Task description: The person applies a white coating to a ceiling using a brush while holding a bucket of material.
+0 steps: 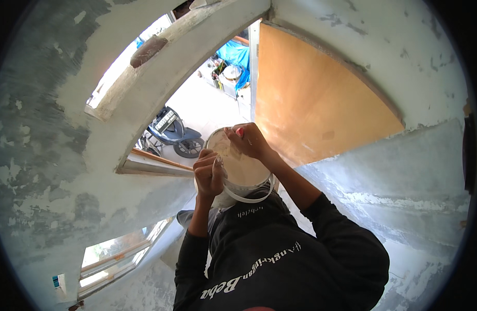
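A white bucket [242, 172] of pale, creamy material sits just in front of my dark-shirted body, its plastic handle [249, 198] hanging over the near side. My left hand [209, 171] is closed on the bucket's left rim. My right hand [251, 141] is closed round a small red-handled tool [240, 132] at the bucket's far rim; the tool's working end is mostly hidden by the hand and the material.
An orange-brown door [321, 93] stands right of a doorway. Outside are a parked motorbike [174, 136] and blue tarpaulin [230, 54]. Patchy plastered walls [47, 135] surround me, with a window [114, 259] at lower left and a ledge [119, 93] above the doorway.
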`<action>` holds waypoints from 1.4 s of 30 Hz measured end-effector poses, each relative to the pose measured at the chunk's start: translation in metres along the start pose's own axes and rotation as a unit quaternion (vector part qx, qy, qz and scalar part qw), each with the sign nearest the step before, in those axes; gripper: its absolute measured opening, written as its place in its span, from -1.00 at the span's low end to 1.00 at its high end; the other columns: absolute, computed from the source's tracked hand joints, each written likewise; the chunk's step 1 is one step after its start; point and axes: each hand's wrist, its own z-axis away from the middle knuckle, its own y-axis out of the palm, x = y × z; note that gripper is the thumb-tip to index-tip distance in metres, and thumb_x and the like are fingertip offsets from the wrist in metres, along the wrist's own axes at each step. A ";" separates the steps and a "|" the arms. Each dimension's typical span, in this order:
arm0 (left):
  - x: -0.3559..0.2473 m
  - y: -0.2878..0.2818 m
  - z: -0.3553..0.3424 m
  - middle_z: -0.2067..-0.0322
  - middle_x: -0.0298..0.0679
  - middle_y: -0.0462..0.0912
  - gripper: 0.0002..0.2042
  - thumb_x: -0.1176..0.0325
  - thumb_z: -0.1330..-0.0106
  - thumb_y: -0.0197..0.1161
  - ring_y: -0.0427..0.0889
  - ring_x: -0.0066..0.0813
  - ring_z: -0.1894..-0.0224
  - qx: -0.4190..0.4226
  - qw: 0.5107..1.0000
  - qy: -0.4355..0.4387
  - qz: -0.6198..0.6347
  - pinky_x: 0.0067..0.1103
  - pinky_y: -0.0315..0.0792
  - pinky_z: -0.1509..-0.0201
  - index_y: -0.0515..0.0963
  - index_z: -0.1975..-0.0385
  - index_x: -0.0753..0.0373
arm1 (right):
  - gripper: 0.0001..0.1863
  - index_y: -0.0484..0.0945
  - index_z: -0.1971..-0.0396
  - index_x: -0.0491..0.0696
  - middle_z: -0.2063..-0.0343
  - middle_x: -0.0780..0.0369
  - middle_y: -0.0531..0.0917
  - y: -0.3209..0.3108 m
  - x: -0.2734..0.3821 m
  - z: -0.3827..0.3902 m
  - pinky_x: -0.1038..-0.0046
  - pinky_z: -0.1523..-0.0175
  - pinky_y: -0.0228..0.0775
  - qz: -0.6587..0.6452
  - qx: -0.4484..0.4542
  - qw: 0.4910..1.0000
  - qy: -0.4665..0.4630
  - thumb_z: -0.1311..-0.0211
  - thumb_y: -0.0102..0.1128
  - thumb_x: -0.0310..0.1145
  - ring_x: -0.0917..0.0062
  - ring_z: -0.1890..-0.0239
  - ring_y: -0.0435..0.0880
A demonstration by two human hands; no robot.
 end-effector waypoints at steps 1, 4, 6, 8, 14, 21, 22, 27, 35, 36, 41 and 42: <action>0.000 0.000 -0.001 0.84 -0.25 0.29 -0.64 0.59 -0.14 -0.05 0.29 -0.37 0.76 -0.002 1.000 0.003 0.004 -0.46 0.18 0.44 0.27 0.93 0.28 | -0.52 0.32 0.85 -0.17 0.90 0.14 0.26 0.000 0.000 0.001 0.38 0.63 0.10 0.003 -0.001 1.000 0.008 -0.23 0.07 -0.25 0.51 0.83 0.18; -0.004 -0.002 -0.007 0.84 -0.23 0.32 -0.64 0.53 -0.21 -0.09 0.27 -0.39 0.78 0.030 0.999 0.015 -0.010 -0.44 0.22 0.40 0.25 0.89 0.32 | -0.53 0.34 0.84 -0.16 0.91 0.18 0.27 -0.001 0.000 0.000 0.41 0.64 0.09 -0.010 -0.005 1.000 0.018 -0.24 0.07 -0.26 0.60 0.83 0.20; -0.002 -0.001 -0.006 0.84 -0.24 0.31 -0.63 0.53 -0.21 -0.09 0.27 -0.38 0.78 0.027 0.999 0.029 -0.012 -0.44 0.22 0.41 0.25 0.89 0.32 | -0.53 0.34 0.84 -0.15 0.92 0.20 0.28 0.000 0.004 0.001 0.43 0.64 0.09 -0.027 -0.008 0.999 0.019 -0.25 0.07 -0.27 0.65 0.82 0.21; 0.000 -0.004 -0.004 0.85 -0.25 0.29 -0.62 0.52 -0.22 -0.09 0.28 -0.36 0.78 0.031 0.999 0.013 -0.019 -0.43 0.24 0.41 0.26 0.89 0.29 | -0.53 0.35 0.84 -0.14 0.92 0.25 0.29 0.000 0.010 0.001 0.45 0.65 0.09 -0.065 -0.009 0.998 0.024 -0.26 0.08 -0.27 0.69 0.81 0.22; 0.001 0.000 -0.003 0.85 -0.26 0.28 -0.60 0.50 -0.25 -0.09 0.29 -0.34 0.78 -0.009 1.000 0.010 -0.004 -0.43 0.26 0.39 0.27 0.90 0.28 | -0.52 0.42 0.82 -0.14 0.91 0.26 0.33 -0.001 -0.005 -0.003 0.48 0.67 0.08 -0.067 0.006 0.998 -0.004 -0.27 0.08 -0.21 0.73 0.80 0.26; 0.008 -0.011 0.000 0.83 -0.27 0.32 -0.60 0.50 -0.26 -0.10 0.31 -0.34 0.77 -0.018 1.000 0.007 -0.012 -0.43 0.26 0.40 0.27 0.90 0.29 | -0.44 0.48 0.86 -0.12 0.89 0.35 0.45 0.005 0.008 -0.010 0.56 0.66 0.18 -0.010 0.016 0.999 0.030 -0.31 0.04 -0.10 0.76 0.78 0.38; 0.009 -0.014 0.002 0.83 -0.25 0.32 -0.62 0.52 -0.24 -0.08 0.33 -0.31 0.76 -0.023 1.000 -0.006 -0.014 -0.44 0.26 0.41 0.29 0.89 0.29 | -0.44 0.49 0.84 -0.11 0.88 0.36 0.44 0.011 0.004 -0.012 0.56 0.65 0.18 -0.027 0.033 0.998 0.044 -0.31 0.04 -0.07 0.77 0.76 0.38; 0.021 -0.016 0.006 0.82 -0.22 0.37 -0.62 0.51 -0.24 -0.06 0.39 -0.28 0.74 -0.042 0.999 -0.015 0.003 -0.45 0.28 0.40 0.35 0.88 0.28 | -0.46 0.51 0.80 -0.12 0.86 0.33 0.48 0.008 0.011 -0.011 0.55 0.62 0.24 -0.065 0.064 0.993 0.070 -0.30 0.05 -0.07 0.74 0.75 0.41; 0.034 -0.021 0.012 0.82 -0.22 0.39 -0.59 0.50 -0.29 -0.07 0.38 -0.31 0.75 -0.036 0.999 -0.032 0.010 -0.45 0.28 0.40 0.34 0.88 0.28 | -0.40 0.58 0.72 -0.15 0.78 0.17 0.57 0.011 0.008 -0.016 0.43 0.44 0.39 0.042 0.094 0.993 0.063 -0.26 0.00 0.08 0.50 0.65 0.58; 0.030 -0.022 0.011 0.82 -0.25 0.39 -0.59 0.50 -0.28 -0.08 0.37 -0.33 0.76 -0.044 0.998 -0.034 0.001 -0.46 0.28 0.39 0.33 0.88 0.28 | -0.41 0.58 0.73 -0.14 0.77 0.21 0.56 0.011 0.011 -0.016 0.46 0.46 0.37 0.042 0.103 0.990 0.082 -0.26 0.02 0.07 0.57 0.65 0.54; 0.025 -0.029 0.008 0.84 -0.26 0.39 -0.60 0.50 -0.28 -0.09 0.37 -0.35 0.77 -0.056 0.997 -0.047 0.010 -0.46 0.29 0.38 0.35 0.88 0.28 | -0.40 0.60 0.70 -0.15 0.77 0.24 0.57 0.022 0.003 -0.022 0.48 0.46 0.37 0.029 0.087 0.992 0.085 -0.25 0.03 0.09 0.65 0.63 0.52; 0.027 -0.029 0.008 0.84 -0.26 0.39 -0.59 0.50 -0.28 -0.09 0.38 -0.36 0.77 -0.060 0.997 -0.048 0.014 -0.47 0.29 0.38 0.35 0.88 0.28 | -0.41 0.61 0.69 -0.15 0.77 0.25 0.57 0.022 0.002 -0.025 0.49 0.48 0.36 0.025 0.092 0.989 0.114 -0.26 0.04 0.07 0.69 0.64 0.50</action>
